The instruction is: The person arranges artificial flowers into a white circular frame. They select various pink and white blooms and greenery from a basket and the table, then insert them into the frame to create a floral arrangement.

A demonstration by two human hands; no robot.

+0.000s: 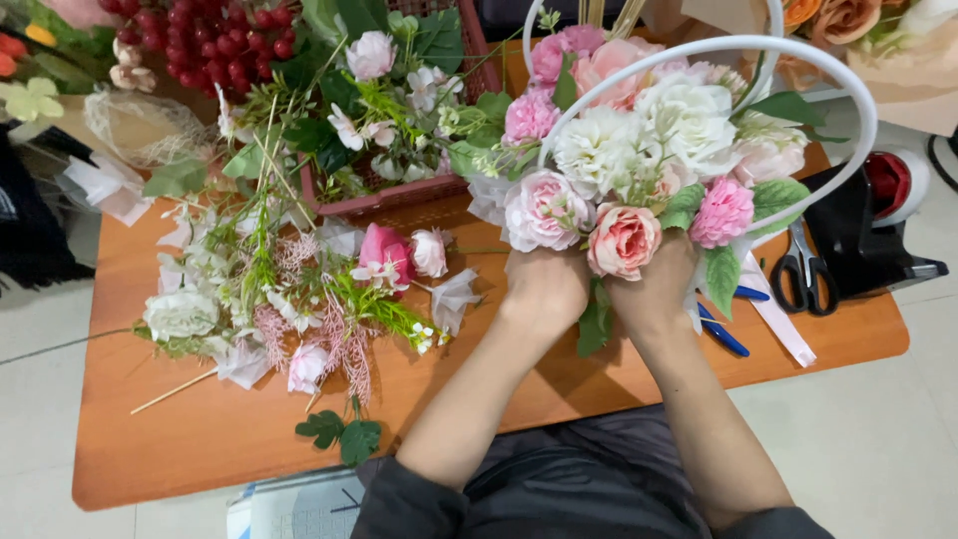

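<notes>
Both forearms lower centre; left hand (544, 284) and right hand (654, 289) closed around the bouquet (624, 170) stems, frame centre, white hoop (843, 90) behind the blooms. I'd keep the grip tight under the heads, so nothing slips. Orange table (200, 439): loose flowers (289, 289) left, scissors (803, 274) right. Pale tiled floor (878, 439).

Both forearms are bare behind the left hand (544, 287) and right hand (654, 289); dark grey sleeves are pushed up past the elbows.
</notes>
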